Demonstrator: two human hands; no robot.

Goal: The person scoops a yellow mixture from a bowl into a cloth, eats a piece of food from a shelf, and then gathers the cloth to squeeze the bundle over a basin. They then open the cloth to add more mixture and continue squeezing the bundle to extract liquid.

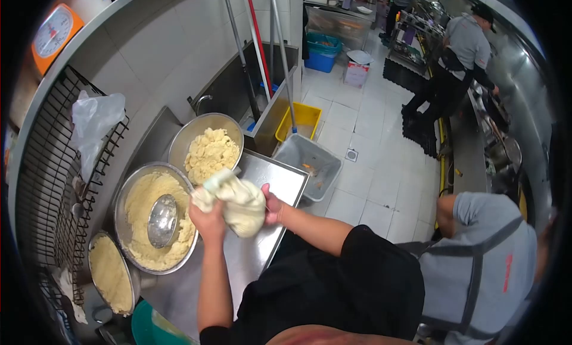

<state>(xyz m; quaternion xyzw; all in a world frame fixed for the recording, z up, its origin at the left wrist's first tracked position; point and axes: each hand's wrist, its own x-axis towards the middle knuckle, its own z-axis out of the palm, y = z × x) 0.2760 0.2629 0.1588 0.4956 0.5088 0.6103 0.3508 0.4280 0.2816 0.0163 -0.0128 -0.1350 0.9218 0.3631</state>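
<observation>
Between my two hands, above the steel table (179,297), is a pale, folded mass in what looks like a clear plastic bag (245,205), partly blurred. My left hand (208,218) grips its left side, fingers wrapped round it. On the right side my right hand (273,205) holds its edge. Just behind the mass sits a steel bowl of pale yellow dough lumps (211,151). To the left a larger bowl (122,226) holds yellow crumbly meal (146,193) with a small metal bowl (162,221) in it. Another bowl of yellow meal (111,276) stands at the lower left.
A grey bin (310,160) and a yellow bucket (304,115) with mop poles stand beyond the table. A wire rack (47,184) runs along the left. One co-worker (482,255) is close on the right; another (465,53) stands farther back by the stoves.
</observation>
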